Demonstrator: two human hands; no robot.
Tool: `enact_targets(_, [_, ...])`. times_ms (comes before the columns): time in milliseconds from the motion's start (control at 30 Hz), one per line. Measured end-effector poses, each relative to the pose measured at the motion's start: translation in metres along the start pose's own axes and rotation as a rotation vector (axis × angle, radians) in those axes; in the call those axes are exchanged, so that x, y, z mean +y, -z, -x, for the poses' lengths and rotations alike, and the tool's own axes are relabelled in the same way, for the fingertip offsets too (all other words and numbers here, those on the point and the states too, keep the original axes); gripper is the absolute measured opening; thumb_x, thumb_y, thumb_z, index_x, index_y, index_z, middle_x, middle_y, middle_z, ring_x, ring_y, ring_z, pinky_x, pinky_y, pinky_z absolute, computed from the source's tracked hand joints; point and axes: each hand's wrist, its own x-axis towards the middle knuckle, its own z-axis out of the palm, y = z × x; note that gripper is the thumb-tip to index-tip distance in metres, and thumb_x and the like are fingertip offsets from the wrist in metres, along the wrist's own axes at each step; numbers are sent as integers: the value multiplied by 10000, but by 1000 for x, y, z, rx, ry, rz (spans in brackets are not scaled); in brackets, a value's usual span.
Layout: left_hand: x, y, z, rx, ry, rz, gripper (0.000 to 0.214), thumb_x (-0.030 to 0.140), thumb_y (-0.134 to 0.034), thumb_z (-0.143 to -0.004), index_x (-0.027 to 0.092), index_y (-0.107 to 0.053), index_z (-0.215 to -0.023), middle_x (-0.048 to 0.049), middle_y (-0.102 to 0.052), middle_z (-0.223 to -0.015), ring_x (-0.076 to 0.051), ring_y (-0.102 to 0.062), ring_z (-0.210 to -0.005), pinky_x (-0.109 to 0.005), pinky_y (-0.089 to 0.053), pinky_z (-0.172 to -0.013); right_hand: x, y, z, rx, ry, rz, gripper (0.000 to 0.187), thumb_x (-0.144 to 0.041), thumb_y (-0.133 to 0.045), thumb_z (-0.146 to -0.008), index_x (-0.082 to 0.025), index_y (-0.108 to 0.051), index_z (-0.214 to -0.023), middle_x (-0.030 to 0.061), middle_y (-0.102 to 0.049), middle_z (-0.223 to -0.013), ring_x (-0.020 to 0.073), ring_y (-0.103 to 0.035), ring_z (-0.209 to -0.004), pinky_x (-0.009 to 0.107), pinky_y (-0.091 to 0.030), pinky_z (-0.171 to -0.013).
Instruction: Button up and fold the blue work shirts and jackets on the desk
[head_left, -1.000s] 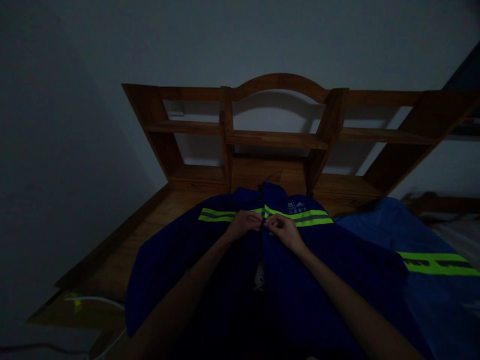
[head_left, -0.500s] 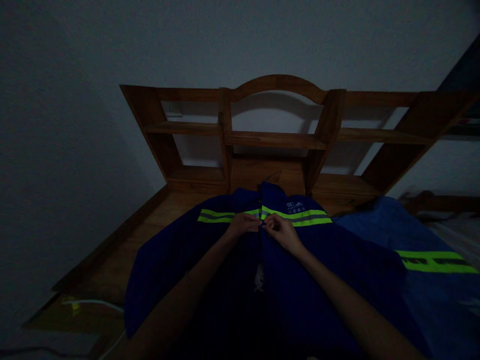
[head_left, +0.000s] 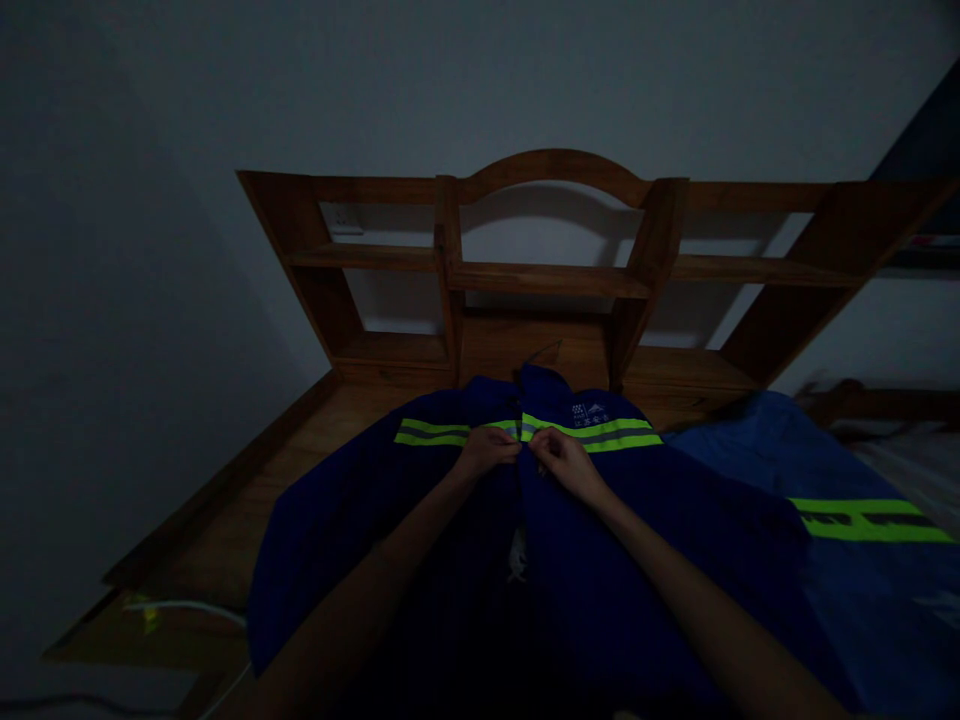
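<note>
A dark blue work jacket (head_left: 615, 560) with yellow-green reflective bands lies spread on the wooden surface, its front facing up and its collar away from me. My left hand (head_left: 487, 450) pinches the left front edge just below the band. Opposite it, my right hand (head_left: 566, 462) pinches the right front edge, fingertips close to those of the left. Whatever button or fastener lies between the fingers is too small and dark to make out. Below the hands the front edges part, and a pale patch (head_left: 517, 555) shows in the gap.
Behind the jacket stands a wooden shelf unit (head_left: 551, 278) against the wall. A lighter blue garment (head_left: 870, 590) with a reflective band lies at the right. A white cable (head_left: 187, 604) runs along the left side, and a wall socket (head_left: 345, 218) shows behind the shelf.
The fingertips have drawn slightly apart at the front edges, the right hand shifting a little to the right. Both hands stay on the jacket just below the band.
</note>
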Motion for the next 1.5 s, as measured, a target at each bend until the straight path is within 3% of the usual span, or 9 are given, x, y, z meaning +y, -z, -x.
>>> enact_targets(167, [7, 2, 6, -16, 2, 36, 439, 279, -830, -510, 99, -634, -860, -53, -684, -691, -177, -652, -639, -315, -543, -665, 2, 2, -1, -24, -13, 45, 230, -392, -482, -877, -175, -556, -861, -26, -574, -597, 115, -557, -496, 212, -425, -501])
enact_targets(367, [9, 3, 8, -44, -30, -30, 483, 251, -822, -510, 118, -602, -919, -26, -672, -681, -130, -618, -585, -247, -503, -601, 14, 1, -4, -34, -62, -21, 257, -415, -485, -868, -169, -550, -833, -30, -546, -559, 105, -518, -465, 200, -402, -463])
enact_targets(667, [6, 1, 6, -57, -228, -274, 341, 215, -738, -598, 168, -530, -865, 11, -647, -709, -131, -632, -648, -209, -465, -602, 18, 0, -9, -94, -152, -243, 278, -428, -562, -794, -153, -544, -829, -46, -513, -533, 91, -486, -427, 193, -396, -428])
enact_targets(833, [10, -2, 9, 26, -351, -465, 240, 197, -704, -633, 167, -567, -828, 6, -639, -706, -125, -625, -668, -188, -449, -594, 20, -1, -11, -81, -178, -298, 279, -417, -594, -763, -147, -551, -818, -46, -512, -541, 85, -487, -420, 186, -391, -410])
enact_targets(1067, [3, 5, 4, -56, -295, -386, 313, 295, -718, -665, 164, -588, -917, -10, -667, -720, -155, -652, -665, -228, -485, -613, 21, -1, -9, -73, -137, -290, 262, -401, -579, -777, -142, -561, -805, -37, -533, -559, 86, -507, -435, 183, -412, -422])
enact_targets(1233, [-1, 6, -1, -48, -281, -439, 262, 291, -692, -686, 159, -596, -891, -1, -659, -687, -138, -637, -607, -220, -475, -583, 15, 1, -6, -45, -94, -294, 195, -331, -524, -795, -146, -567, -841, -7, -586, -669, 100, -550, -484, 206, -453, -463])
enact_targets(1367, [-8, 6, -6, 35, -306, -559, 217, 239, -712, -643, 161, -600, -811, 7, -639, -687, -129, -619, -645, -207, -458, -601, 2, 7, -3, 35, -49, -170, 158, -286, -476, -823, -160, -566, -854, -16, -574, -658, 108, -549, -511, 214, -444, -498])
enact_targets(1500, [-8, 5, -8, 30, -306, -597, 197, 197, -694, -644, 156, -594, -808, 9, -627, -702, -121, -600, -661, -207, -448, -619, -37, 21, 7, 110, 107, 167, 127, -245, -496, -836, -174, -594, -876, 12, -625, -805, 129, -587, -708, 224, -434, -631])
